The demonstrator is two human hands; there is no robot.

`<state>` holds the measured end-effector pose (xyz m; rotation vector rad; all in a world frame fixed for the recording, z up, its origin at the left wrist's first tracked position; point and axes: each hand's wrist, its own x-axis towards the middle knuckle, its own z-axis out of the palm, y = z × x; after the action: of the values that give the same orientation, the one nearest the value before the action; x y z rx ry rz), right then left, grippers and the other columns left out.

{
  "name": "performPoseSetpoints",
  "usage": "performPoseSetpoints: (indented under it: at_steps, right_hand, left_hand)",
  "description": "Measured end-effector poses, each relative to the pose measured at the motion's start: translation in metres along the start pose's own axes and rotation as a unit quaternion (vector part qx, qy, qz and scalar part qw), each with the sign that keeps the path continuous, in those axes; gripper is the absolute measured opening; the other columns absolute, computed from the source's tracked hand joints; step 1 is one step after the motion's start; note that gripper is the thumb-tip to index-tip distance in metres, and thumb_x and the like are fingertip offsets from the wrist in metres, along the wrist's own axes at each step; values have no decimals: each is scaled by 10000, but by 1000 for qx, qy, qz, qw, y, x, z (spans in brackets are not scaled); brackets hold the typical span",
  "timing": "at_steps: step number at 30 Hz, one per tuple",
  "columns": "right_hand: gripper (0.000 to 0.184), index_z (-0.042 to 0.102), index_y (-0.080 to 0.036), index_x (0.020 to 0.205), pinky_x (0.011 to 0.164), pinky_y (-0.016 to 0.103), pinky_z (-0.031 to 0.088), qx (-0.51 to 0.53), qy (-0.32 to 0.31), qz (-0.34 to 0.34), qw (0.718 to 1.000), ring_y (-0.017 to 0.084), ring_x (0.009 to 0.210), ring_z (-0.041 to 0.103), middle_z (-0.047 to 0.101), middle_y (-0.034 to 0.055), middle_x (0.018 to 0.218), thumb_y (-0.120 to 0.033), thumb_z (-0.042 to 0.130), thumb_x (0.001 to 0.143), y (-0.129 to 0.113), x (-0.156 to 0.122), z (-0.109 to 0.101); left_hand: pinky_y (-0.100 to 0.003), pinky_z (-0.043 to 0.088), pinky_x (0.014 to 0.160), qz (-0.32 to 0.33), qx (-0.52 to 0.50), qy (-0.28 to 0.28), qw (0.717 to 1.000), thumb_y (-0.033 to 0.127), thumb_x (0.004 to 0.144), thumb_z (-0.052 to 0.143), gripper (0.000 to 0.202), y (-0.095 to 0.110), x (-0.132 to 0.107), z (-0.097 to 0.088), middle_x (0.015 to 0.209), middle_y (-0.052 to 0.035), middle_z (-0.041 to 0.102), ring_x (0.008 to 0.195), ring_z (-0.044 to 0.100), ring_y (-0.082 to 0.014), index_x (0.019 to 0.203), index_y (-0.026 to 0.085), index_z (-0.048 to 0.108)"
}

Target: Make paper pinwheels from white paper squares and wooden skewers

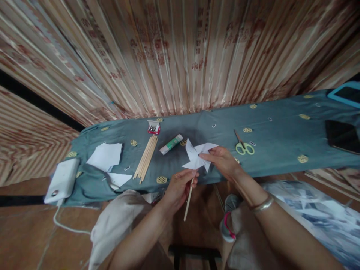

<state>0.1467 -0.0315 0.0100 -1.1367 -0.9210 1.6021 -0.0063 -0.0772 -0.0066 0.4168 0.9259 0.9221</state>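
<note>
A white paper pinwheel (194, 157) is held up over the front edge of the cloth-covered table. My left hand (181, 187) is closed around a thin wooden stick (188, 204), whose lower end points down toward the floor. The stick's upper end is hidden behind the paper. My right hand (223, 159) pinches the pinwheel near its middle, with a finger at the centre and the thumb side by a right blade. Just behind the pinwheel lies a green and white glue stick (171, 144). Scissors with light green handles (244, 147) rest right of my right hand.
Several wooden sticks (145, 159) lie left on the green tablecloth (281, 138), below a small open red box (153, 128) of metal pieces. White paper sheets (104, 156) and a white power bank (62, 180) are farther left. A dark phone (341, 135) lies right.
</note>
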Motion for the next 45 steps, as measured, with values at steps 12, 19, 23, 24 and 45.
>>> performPoseSetpoints:
  at_steps: [12, 19, 23, 24, 45]
  right_hand:
    - [359, 660, -140, 853, 632, 277, 550, -118, -52, 47, 991, 202, 707, 702, 752, 38, 763, -162, 772, 513, 31, 22, 7]
    - [271, 654, -165, 821, 601, 273, 529, -316, -38, 18, 948, 230, 736, 697, 739, 27, 750, -133, 727, 562, 37, 30, 1]
    - [235, 662, -159, 835, 608, 262, 495, -457, -38, -2, 889, 218, 724, 683, 730, 33, 753, -169, 716, 607, 32, 28, 4]
    - [235, 661, -155, 845, 605, 260, 484, -490, -34, -4, 871, 213, 717, 678, 727, 36, 755, -187, 717, 618, 31, 27, 4]
    - [292, 652, -158, 678, 599, 248, 515, -292, -65, 126, 946, 160, 629, 641, 714, 16, 670, -143, 834, 450, 31, 41, -2]
  left_hand:
    - [-111, 399, 436, -5, -139, 104, 985, 96, 657, 782, 177, -41, -7, -18, 680, -9, 627, 491, 512, -21, 808, 63, 694]
    - [-96, 398, 424, -30, -170, 107, 979, 74, 708, 739, 78, -52, -2, -22, 653, -6, 627, 464, 506, -11, 773, 54, 699]
    - [-97, 406, 433, -58, -187, 116, 974, 78, 697, 752, 83, -52, -4, -24, 637, 0, 625, 454, 511, -12, 755, 67, 694]
    - [-97, 409, 440, -61, -190, 115, 973, 79, 690, 758, 89, -52, -4, -24, 637, 0, 624, 457, 516, -12, 748, 68, 690]
    - [-188, 440, 541, -50, -145, 96, 984, 250, 435, 891, 334, -62, 3, -34, 580, -11, 645, 496, 572, -70, 659, 91, 700]
